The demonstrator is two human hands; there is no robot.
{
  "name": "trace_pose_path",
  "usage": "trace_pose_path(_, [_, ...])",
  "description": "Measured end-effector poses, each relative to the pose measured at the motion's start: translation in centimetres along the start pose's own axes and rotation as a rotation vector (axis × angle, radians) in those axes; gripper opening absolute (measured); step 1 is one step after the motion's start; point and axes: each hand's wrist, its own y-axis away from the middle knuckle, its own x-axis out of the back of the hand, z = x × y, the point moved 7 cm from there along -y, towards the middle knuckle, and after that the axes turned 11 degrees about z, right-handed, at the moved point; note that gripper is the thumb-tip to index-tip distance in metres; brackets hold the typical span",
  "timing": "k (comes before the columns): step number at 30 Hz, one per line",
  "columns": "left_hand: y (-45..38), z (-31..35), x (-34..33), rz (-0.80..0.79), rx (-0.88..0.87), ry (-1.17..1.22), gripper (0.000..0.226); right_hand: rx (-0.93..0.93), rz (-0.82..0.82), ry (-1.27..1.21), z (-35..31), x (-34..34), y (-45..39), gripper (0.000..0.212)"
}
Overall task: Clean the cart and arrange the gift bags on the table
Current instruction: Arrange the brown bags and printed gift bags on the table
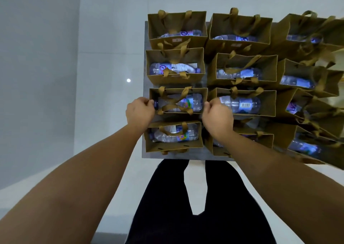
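Observation:
Several gold-brown paper gift bags with ribbon handles stand in rows on a grey table (147,156), each with a water bottle lying inside. I hold one gift bag (178,91) in the left column, third from the far end, by its two short sides. My left hand (140,111) pinches its left edge. My right hand (216,115) pinches its right edge. The bottle (188,103) inside lies under the crossed handles. The bag touches its neighbours in front and behind.
The right-hand column of bags (312,80) leans and looks crowded near the table's right side. The table's near edge is just above my dark-trousered legs (195,197). A pale floor and white wall (93,39) lie to the left.

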Motion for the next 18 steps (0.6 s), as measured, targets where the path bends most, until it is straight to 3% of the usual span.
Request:
trace_pose_path(4, [3.4, -2.4, 0.2, -0.059, 0.041, 0.034, 0.036, 0.003, -0.157, 0.030, 1.1, -1.4, 3.9, 0.023])
trace_pose_path(8, [5.5, -5.4, -2.2, -0.276, 0.083, -0.050, 0.028, 0.040, -0.334, 0.134, 1.2, -3.6, 5.8, 0.024])
trace_pose_path(18, [3.7, -5.0, -2.6, -0.306, -0.012, -0.284, 0.021, -0.042, -0.380, 0.138, 2.2, -4.1, 7.0, 0.019])
